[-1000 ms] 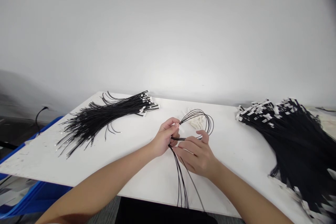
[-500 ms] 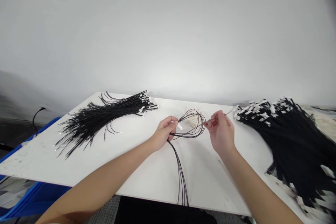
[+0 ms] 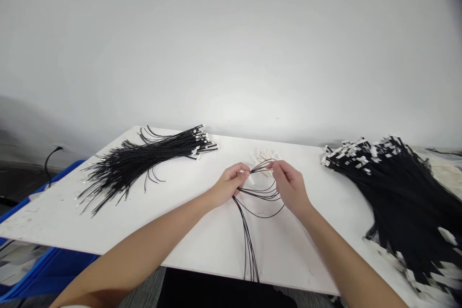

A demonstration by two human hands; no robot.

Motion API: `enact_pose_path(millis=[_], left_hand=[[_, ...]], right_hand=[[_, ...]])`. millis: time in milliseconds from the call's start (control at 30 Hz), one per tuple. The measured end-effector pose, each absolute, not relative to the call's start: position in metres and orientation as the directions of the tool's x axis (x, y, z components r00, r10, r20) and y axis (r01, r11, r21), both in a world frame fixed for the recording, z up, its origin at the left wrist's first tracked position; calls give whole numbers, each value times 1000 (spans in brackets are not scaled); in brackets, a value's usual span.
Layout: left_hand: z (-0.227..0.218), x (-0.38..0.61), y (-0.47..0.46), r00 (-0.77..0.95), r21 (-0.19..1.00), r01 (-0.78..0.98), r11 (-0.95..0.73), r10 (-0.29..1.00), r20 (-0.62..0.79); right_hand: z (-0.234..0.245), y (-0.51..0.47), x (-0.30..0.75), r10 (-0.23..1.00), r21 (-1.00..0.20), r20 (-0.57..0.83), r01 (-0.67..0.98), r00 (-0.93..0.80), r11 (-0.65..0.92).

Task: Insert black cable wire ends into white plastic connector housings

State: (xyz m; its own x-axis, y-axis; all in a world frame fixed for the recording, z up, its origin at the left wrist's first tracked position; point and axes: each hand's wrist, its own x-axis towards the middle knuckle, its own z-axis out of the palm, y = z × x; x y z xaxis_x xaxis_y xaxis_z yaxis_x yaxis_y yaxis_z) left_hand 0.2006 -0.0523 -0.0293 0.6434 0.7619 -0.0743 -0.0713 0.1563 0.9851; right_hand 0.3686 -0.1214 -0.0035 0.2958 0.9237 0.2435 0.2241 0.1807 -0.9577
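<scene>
My left hand point(image 3: 227, 185) pinches a small bunch of thin black wires point(image 3: 249, 236) near the middle of the white table point(image 3: 173, 216). The wires loop round by my fingers and their long ends trail over the front edge. My right hand point(image 3: 290, 185) is just to the right, its fingertips pinched on one black wire of the loop, close to my left thumb. A little heap of small white connectors point(image 3: 265, 158) lies right behind both hands.
A bundle of black wires with white tips point(image 3: 144, 159) lies at the back left. A large pile of black wires with white labels point(image 3: 400, 187) covers the right side. A blue bin point(image 3: 46, 269) stands below the table's left edge.
My right hand went out to the right pile, took one wire, and has come back to the loop held by my left hand. The left hand has stayed put.
</scene>
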Motion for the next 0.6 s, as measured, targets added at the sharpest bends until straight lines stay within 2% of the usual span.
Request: enact_pose_path(millis=[67, 167, 333, 600], left_hand=[[-29, 201, -52, 646, 985, -75, 158, 760, -72], [-29, 201, -52, 657, 979, -83, 184, 749, -85], [-27, 202, -52, 656, 972, -93, 216, 747, -103], [-24, 203, -53, 652, 981, -64, 182, 752, -97]], right_hand=[[-9, -123, 364, 923, -896, 331, 373, 195, 242], [-15, -125, 359, 924, -837, 377, 452, 66, 309], [-18, -126, 358, 935, -838, 347, 425, -66, 341], [-17, -123, 356, 925, -846, 374, 386, -63, 368]])
